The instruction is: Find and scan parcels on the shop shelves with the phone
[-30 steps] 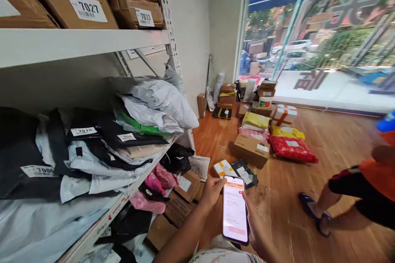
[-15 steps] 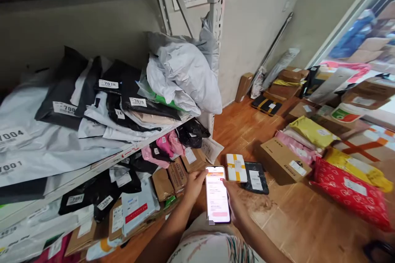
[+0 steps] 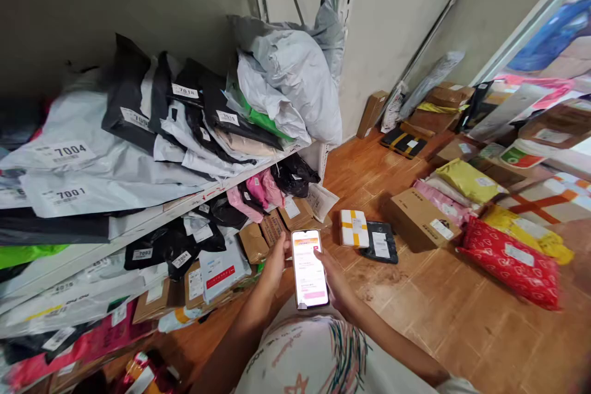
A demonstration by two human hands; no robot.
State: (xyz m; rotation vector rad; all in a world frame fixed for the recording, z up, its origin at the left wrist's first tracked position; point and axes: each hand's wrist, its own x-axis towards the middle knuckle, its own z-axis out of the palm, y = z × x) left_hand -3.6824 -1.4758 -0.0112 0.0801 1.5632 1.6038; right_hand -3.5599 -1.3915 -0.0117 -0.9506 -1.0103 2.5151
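A smartphone (image 3: 308,274) with a lit white and pink screen is held upright in front of my body. My left hand (image 3: 277,258) grips its left edge, with the fingers behind it hidden. Along the right edge, my right hand (image 3: 333,277) holds it too, the thumb lying over the upper part of the screen. The writing on the screen is too small to read. Beyond the phone, on the floor, lie a white parcel with yellow tape (image 3: 353,229) and a black parcel with a white label (image 3: 380,243).
On the left, a white metal shelf (image 3: 198,197) carries several numbered mailer bags (image 3: 69,191). More parcels fill the lower level. To the right on the tiled floor are a cardboard box (image 3: 422,218), a red heart-patterned parcel (image 3: 510,261) and yellow bags (image 3: 468,180).
My view has turned left and down, so more of the shelf's left side shows. The phone stays in both hands and sits slightly further left and higher in view.
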